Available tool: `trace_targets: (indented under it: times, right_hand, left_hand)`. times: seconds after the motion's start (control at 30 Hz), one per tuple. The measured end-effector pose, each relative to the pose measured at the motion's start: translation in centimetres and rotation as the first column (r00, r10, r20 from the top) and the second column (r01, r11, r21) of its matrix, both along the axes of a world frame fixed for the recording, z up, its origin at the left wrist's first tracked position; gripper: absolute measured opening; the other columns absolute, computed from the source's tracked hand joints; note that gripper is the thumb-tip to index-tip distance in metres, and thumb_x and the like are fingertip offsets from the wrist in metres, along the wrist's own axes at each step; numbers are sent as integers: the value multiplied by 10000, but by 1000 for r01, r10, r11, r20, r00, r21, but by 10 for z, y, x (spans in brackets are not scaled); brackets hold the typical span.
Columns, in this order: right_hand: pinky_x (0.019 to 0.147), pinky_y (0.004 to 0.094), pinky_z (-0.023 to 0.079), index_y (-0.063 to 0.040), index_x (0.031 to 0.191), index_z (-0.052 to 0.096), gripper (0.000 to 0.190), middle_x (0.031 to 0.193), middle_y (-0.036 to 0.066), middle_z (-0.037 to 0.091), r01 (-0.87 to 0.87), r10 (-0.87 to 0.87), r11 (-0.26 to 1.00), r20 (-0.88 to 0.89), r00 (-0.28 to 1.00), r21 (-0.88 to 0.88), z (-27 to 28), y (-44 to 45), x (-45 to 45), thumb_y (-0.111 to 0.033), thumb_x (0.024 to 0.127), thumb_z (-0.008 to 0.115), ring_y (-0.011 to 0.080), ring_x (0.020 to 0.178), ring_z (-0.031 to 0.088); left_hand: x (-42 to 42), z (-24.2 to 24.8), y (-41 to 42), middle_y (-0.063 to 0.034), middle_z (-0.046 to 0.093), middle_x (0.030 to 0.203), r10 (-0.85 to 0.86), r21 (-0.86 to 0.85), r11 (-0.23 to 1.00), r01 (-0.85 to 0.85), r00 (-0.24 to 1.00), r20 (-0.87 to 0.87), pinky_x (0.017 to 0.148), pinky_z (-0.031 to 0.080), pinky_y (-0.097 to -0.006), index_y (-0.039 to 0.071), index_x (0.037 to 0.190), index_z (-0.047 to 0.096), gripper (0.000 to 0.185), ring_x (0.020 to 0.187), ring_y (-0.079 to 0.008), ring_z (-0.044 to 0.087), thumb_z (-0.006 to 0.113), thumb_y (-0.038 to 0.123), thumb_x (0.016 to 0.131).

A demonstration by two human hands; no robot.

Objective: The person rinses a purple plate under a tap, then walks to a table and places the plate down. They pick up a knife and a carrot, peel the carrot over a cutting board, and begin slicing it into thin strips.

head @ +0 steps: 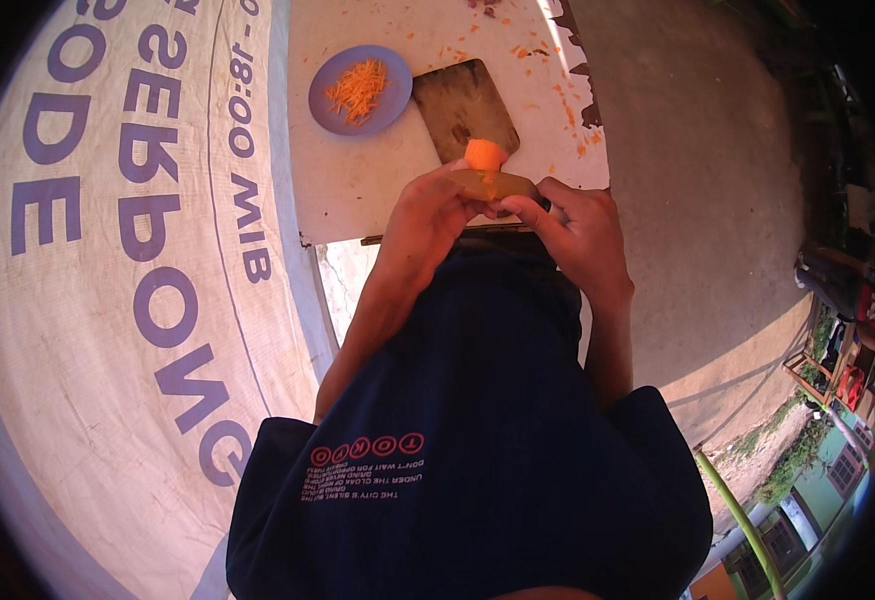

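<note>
Above the near edge of the table, my left hand (437, 199) and my right hand (576, 217) are close together. A peeled orange carrot piece (485, 155) stands up behind a broad knife blade (494, 185), which lies across between the hands. My right hand grips the knife at its handle end, thumb against the blade. My left fingers are around the lower part of the carrot, partly hidden by the blade. Just beyond is a worn, stained cutting board (464, 101). A blue-purple plate (321, 97) with thin carrot strips (359, 90) sits to its left.
Orange scraps (569, 112) are scattered on the right part of the white table (362, 180), whose right edge is chipped. A large printed banner (107, 300) hangs at the left. Bare ground (700, 187) lies to the right, with a green pole (737, 517) at the lower right.
</note>
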State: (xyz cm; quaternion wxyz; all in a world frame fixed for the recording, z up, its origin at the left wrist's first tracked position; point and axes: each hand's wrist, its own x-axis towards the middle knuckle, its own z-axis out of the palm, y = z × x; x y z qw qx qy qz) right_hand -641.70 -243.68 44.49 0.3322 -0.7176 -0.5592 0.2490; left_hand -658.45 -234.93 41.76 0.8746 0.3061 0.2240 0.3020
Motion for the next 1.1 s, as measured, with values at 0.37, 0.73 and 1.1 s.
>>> trace_targets:
  times: [0.37, 0.73, 1.1]
  right_hand:
    - [492, 377, 408, -34, 681, 591, 507, 509, 114, 536, -91, 81, 987, -79, 994, -129, 13, 0, -10, -510, 835, 676, 285, 477, 552]
    - [498, 378, 423, -39, 686, 600, 510, 527, 115, 563, -63, 62, 993, -16, 998, -97, 11, 4, -19, -524, 828, 672, 294, 495, 577]
    - [477, 341, 393, -25, 679, 595, 465, 518, 105, 545, 164, -165, 986, 56, 985, 20, -6, 9, 1, -447, 854, 684, 236, 455, 538]
  left_hand:
    - [-1, 8, 1, -125, 627, 1066, -30, 35, 999, 37, 982, -188, 946, 436, -297, -59, 1294, 503, 538, 1012, -183, 600, 529, 357, 953]
    - [-9, 3, 2, -126, 615, 1060, -6, 0, 1000, 6, 981, -192, 942, 438, -306, -56, 1263, 520, 518, 998, -192, 599, 527, 355, 947]
    - [-24, 8, -2, -130, 619, 1035, -129, -23, 991, 128, 991, -38, 864, 441, -323, -110, 1246, 512, 516, 924, -179, 564, 484, 331, 979]
